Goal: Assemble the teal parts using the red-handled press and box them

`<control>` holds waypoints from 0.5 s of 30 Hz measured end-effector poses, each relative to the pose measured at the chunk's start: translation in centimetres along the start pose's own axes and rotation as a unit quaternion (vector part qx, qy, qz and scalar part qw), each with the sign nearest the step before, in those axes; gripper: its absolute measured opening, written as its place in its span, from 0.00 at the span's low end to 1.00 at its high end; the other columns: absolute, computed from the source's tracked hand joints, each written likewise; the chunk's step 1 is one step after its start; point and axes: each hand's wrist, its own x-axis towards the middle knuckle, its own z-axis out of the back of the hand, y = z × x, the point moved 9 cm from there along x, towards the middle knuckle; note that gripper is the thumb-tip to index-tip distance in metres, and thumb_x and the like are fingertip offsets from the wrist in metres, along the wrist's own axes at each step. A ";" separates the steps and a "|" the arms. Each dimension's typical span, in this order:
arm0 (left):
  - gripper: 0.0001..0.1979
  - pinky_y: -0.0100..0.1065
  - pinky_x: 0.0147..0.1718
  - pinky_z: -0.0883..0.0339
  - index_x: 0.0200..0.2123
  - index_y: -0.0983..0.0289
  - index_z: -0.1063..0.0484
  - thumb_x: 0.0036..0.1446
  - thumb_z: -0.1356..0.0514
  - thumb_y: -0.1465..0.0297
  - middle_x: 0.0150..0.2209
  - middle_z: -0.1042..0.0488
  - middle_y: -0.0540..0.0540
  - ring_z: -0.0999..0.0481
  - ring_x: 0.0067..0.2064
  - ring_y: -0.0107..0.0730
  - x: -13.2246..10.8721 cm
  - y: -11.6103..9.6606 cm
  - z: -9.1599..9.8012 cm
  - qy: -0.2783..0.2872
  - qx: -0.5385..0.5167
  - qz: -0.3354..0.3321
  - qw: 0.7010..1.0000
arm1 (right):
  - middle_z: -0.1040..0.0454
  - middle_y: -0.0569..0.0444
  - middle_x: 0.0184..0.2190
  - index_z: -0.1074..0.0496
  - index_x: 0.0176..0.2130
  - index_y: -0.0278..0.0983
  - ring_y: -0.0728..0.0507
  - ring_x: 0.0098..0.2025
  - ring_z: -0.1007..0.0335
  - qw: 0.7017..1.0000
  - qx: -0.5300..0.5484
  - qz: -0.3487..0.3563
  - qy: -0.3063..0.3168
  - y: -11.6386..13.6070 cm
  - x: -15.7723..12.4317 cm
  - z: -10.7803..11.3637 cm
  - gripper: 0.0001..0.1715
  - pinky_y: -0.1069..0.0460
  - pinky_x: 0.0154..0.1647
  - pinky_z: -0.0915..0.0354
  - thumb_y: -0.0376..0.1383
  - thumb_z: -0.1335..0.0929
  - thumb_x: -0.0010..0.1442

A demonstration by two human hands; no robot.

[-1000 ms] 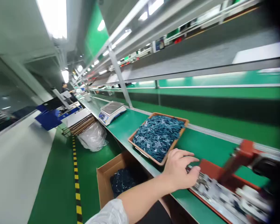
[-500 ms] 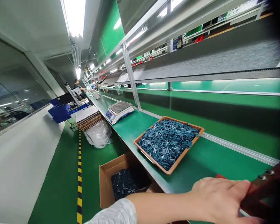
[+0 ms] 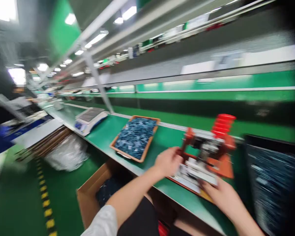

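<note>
A red bench fixture (image 3: 220,164) with metal slides and a bright red ribbed part on top stands on the green workbench, blurred by motion. My left hand (image 3: 168,160) is at its left side, fingers closed around the lower end of a dark red lever (image 3: 186,141). My right hand (image 3: 222,193) is at the front right of the fixture, against its metal block (image 3: 201,173). The right fingers are smeared and partly hidden, so what they hold does not show. An orange-rimmed tray (image 3: 143,159) heaped with small dark blue-green strips lies left of the fixture.
A black tray (image 3: 250,141) of similar strips stands at the right. Farther left on the bench is a weighing scale (image 3: 90,116). Below the bench edge is an open cardboard box (image 3: 85,203); a clear plastic bag (image 3: 68,154) hangs beyond. A person (image 3: 22,98) is at the far left.
The view has swung right, bringing the whole fixture and the black tray into sight. My right hand has come into view. My left hand now appears nearer the middle, still at the fixture.
</note>
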 end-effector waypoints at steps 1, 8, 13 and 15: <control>0.27 0.50 0.63 0.33 0.59 0.62 0.30 0.70 0.55 0.53 0.59 0.25 0.64 0.25 0.60 0.48 0.2 0.0 0.9 -0.042 -0.046 -0.007 0.998 | 0.17 0.49 0.34 0.19 0.38 0.39 0.37 0.38 0.21 1.000 0.008 -0.021 0.006 -0.6 -1.3 0.8 0.12 0.47 0.41 0.25 0.35 0.32 0.54; 0.23 0.49 0.68 0.41 0.62 0.58 0.33 0.72 0.49 0.53 0.63 0.30 0.60 0.32 0.66 0.43 3.9 -10.3 6.8 -0.155 -0.196 -0.194 0.949 | 0.17 0.49 0.39 0.20 0.42 0.35 0.39 0.41 0.21 0.996 0.063 -0.069 -0.011 -0.3 -1.4 1.4 0.16 0.49 0.44 0.29 0.33 0.34 0.56; 0.21 0.41 0.56 0.29 0.62 0.54 0.34 0.72 0.49 0.54 0.56 0.25 0.56 0.24 0.57 0.37 6.2 -20.5 6.3 -0.065 -0.252 -0.267 0.928 | 0.17 0.50 0.43 0.20 0.44 0.35 0.40 0.45 0.21 0.988 0.136 -0.068 -0.011 0.0 -1.4 0.9 0.18 0.50 0.49 0.30 0.27 0.33 0.55; 0.17 0.37 0.46 0.26 0.56 0.56 0.29 0.73 0.50 0.57 0.45 0.23 0.54 0.21 0.44 0.32 5.1 -22.2 5.7 -0.056 -0.229 -0.281 0.930 | 0.17 0.50 0.45 0.20 0.46 0.35 0.40 0.48 0.21 0.983 0.165 -0.078 -0.015 -0.1 -1.5 0.9 0.22 0.50 0.51 0.30 0.24 0.33 0.53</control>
